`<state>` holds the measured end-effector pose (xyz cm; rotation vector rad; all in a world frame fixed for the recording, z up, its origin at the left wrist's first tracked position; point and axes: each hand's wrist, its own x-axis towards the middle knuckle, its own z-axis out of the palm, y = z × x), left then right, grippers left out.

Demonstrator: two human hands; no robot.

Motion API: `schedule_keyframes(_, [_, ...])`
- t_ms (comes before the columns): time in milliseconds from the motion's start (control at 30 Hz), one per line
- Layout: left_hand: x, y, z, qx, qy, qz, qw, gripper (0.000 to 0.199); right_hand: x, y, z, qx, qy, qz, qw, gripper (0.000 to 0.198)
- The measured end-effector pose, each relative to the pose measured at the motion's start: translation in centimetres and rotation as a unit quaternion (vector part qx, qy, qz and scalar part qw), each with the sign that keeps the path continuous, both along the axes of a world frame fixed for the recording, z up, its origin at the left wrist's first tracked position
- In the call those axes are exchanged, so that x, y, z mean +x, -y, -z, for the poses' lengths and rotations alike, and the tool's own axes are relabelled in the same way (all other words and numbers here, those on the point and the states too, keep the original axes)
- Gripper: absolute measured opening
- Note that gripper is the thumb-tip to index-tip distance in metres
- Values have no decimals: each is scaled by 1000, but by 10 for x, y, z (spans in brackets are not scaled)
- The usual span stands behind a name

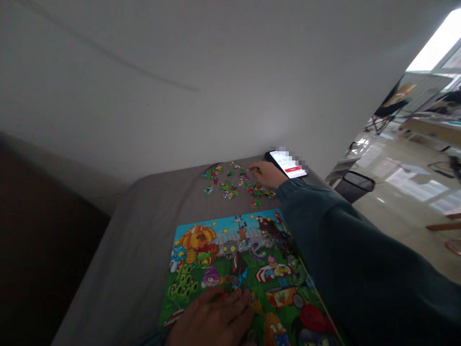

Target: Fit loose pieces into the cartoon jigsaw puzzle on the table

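A colourful cartoon jigsaw puzzle [230, 240] lies flat on the grey cloth, its picture showing zombies and plants. My left hand [216, 317] rests palm down on its lower part, fingers stretched out. Beyond the far edge of the puzzle, loose puzzle pieces [227, 186] are scattered in small clusters. Among them is my right hand [265, 174], its fingertips closed around a small puzzle piece [256, 169], mostly green. My right forearm, in a dark teal sleeve, passes over the puzzle's right edge.
A phone [288, 164] with a lit screen leans at the back right, just behind my right hand. The grey cloth-covered surface [144, 240] meets a pale wall [216, 120]. A dark mesh bin [355, 185] stands on the shiny floor to the right, with furniture farther off.
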<state>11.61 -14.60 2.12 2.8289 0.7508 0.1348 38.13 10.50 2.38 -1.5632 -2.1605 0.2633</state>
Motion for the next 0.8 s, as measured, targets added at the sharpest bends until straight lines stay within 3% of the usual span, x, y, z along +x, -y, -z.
schedule_keyframes(167, [7, 1, 0, -54, 13, -55, 997, 12, 13, 61, -22, -110, -59, -105, 987, 21])
schedule_keyframes(300, [8, -1, 2, -51, 47, -76, 995, 22, 35, 107, -34, -354, -100, -259, 893, 33])
schedule_keyframes(467, [2, -12, -2, -40, 113, -89, 989, 24, 52, 139, -27, -467, -139, -250, 836, 37])
schedule_keyframes(533, [-2, -20, -5, -24, 125, -91, 988, 22, 55, 144, -21, -494, -157, -244, 820, 36])
schedule_keyframes(667, [-8, -37, -11, 8, 111, -108, 988, 22, 58, 150, -20, -493, -160, -238, 821, 36])
schedule_keyframes(800, [-13, -45, -8, 24, 117, -140, 983, 24, 57, 154, -28, -443, -133, -312, 830, 36])
